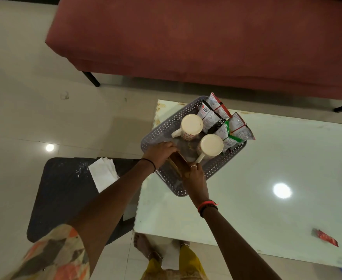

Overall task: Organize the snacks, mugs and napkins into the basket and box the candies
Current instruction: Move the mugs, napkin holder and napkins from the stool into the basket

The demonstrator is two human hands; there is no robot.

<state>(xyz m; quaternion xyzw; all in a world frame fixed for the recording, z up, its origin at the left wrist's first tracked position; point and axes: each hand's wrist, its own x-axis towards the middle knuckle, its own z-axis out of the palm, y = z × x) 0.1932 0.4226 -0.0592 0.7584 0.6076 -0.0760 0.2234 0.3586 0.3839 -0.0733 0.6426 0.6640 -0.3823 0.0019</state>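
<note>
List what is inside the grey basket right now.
The basket holds two upturned mugs, snack packets and a brown box held by both hands. The box's contents are hidden.

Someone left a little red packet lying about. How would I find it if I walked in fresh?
Start at the pale glossy table in front of the red sofa. The grey basket sits at its far left corner; go to the opposite, near right end. There the small red packet lies alone, flat on the tabletop, away from everything else.
</note>
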